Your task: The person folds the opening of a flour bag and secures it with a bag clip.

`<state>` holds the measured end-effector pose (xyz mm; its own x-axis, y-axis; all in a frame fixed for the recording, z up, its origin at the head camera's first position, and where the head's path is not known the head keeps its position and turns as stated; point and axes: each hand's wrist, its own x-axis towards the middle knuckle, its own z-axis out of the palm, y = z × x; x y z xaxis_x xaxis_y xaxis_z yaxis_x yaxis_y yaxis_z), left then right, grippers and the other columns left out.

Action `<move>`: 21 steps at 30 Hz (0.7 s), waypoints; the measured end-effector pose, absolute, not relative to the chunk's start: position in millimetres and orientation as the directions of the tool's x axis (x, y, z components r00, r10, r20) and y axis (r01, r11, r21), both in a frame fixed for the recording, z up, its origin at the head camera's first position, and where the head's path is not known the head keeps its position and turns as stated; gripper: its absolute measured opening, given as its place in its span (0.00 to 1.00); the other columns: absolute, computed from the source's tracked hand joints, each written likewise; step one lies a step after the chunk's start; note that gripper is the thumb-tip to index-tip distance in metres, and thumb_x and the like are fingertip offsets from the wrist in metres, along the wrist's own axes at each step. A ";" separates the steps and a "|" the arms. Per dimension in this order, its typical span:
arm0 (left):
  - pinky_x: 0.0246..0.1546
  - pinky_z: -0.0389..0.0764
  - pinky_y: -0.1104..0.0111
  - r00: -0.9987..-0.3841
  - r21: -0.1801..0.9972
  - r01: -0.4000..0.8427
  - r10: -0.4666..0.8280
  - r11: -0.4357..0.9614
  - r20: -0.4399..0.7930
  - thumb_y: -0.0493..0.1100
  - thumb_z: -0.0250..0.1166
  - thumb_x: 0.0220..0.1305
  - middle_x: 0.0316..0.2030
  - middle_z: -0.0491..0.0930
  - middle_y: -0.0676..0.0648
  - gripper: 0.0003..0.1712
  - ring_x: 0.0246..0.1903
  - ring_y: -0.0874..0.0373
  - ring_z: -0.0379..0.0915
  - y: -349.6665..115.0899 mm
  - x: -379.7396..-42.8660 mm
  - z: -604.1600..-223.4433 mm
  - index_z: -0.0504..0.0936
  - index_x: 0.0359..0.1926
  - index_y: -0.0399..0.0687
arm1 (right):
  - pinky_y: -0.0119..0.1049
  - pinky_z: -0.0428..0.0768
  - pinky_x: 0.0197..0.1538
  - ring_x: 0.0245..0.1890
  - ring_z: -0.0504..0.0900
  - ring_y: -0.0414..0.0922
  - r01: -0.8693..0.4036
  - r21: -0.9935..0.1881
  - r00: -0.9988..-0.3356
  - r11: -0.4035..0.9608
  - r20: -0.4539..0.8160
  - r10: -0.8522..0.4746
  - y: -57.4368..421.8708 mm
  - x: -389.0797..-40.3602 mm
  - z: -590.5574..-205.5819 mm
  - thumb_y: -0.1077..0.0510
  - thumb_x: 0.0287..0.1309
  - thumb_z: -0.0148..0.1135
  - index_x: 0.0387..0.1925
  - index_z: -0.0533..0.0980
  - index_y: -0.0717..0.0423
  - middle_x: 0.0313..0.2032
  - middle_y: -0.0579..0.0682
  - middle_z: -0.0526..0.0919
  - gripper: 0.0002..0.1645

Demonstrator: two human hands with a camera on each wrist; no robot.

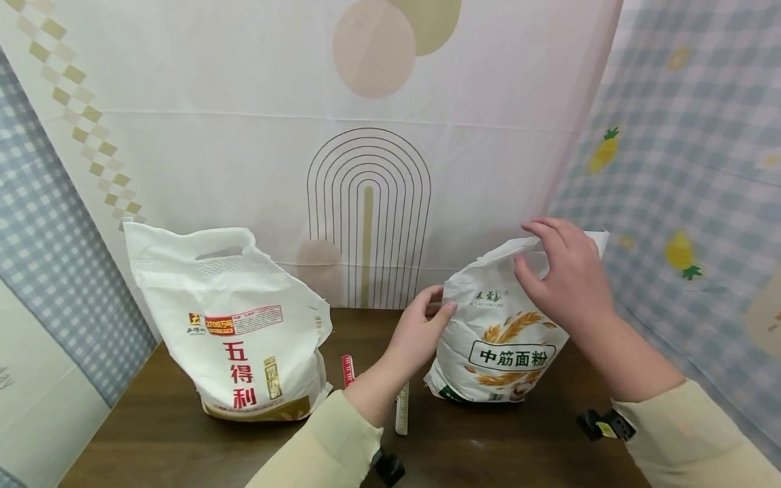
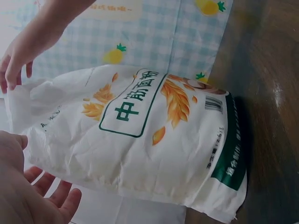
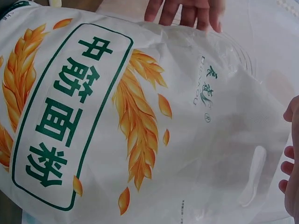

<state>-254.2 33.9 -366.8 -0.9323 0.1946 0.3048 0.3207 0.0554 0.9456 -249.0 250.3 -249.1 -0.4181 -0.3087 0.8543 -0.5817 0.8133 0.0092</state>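
A white flour bag (image 1: 506,332) with green lettering and wheat ears stands upright on the brown table. My left hand (image 1: 421,329) is at its upper left edge, the thumb along the front side. In the left wrist view the fingers (image 2: 60,193) of that hand are spread and nearly straight beside the bag. Over the bag's top edge is my right hand (image 1: 570,278), with thumb and fingers well apart. A handle slot (image 3: 254,175) shows near the bag's top in the right wrist view, close to the right fingers.
A second white bag (image 1: 244,318), with red lettering and a cut-out handle, stands at the left. Between the bags lie a red strip (image 1: 348,370) and a pale strip (image 1: 401,412), partly behind my left forearm. A patterned cloth (image 1: 256,169) hangs behind the table (image 1: 152,434).
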 end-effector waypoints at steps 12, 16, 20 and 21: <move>0.45 0.80 0.64 -0.944 0.941 0.320 0.119 0.115 0.307 0.53 0.60 0.72 0.46 0.82 0.54 0.18 0.45 0.62 0.78 39.6 -260.6 -359.5 0.81 0.57 0.53 | 0.58 0.69 0.55 0.47 0.80 0.57 -0.630 -0.023 -0.522 0.776 0.752 -0.402 259.1 -269.5 -243.1 0.62 0.56 0.67 0.46 0.81 0.59 0.43 0.57 0.85 0.15; 0.42 0.80 0.65 -0.949 0.943 0.309 0.100 0.119 0.298 0.52 0.60 0.72 0.41 0.83 0.56 0.15 0.41 0.63 0.77 40.7 -263.3 -358.7 0.84 0.52 0.54 | 0.57 0.70 0.53 0.45 0.80 0.56 -0.641 -0.029 -0.539 0.767 0.728 -0.423 263.7 -274.3 -240.5 0.63 0.55 0.68 0.42 0.82 0.56 0.41 0.54 0.86 0.11; 0.40 0.80 0.66 -0.946 0.939 0.318 0.102 0.132 0.307 0.52 0.61 0.71 0.39 0.83 0.56 0.14 0.39 0.63 0.77 41.2 -264.9 -358.3 0.85 0.50 0.52 | 0.58 0.68 0.53 0.45 0.80 0.57 -0.627 -0.038 -0.569 0.778 0.704 -0.425 267.0 -276.0 -236.6 0.62 0.55 0.69 0.42 0.83 0.55 0.41 0.53 0.86 0.11; 0.39 0.80 0.67 -0.945 0.937 0.321 0.101 0.135 0.310 0.51 0.61 0.71 0.39 0.83 0.56 0.14 0.39 0.63 0.77 41.2 -265.1 -358.1 0.85 0.50 0.52 | 0.59 0.67 0.54 0.46 0.79 0.57 -0.619 -0.046 -0.586 0.784 0.692 -0.421 267.4 -275.9 -235.8 0.62 0.55 0.69 0.42 0.83 0.54 0.41 0.53 0.86 0.11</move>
<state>-265.1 41.2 -358.1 -0.9455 0.1012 0.3095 0.3213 0.1349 0.9373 -275.9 267.4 -235.8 -0.5856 -0.4214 0.6925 -0.6190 0.7840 -0.0463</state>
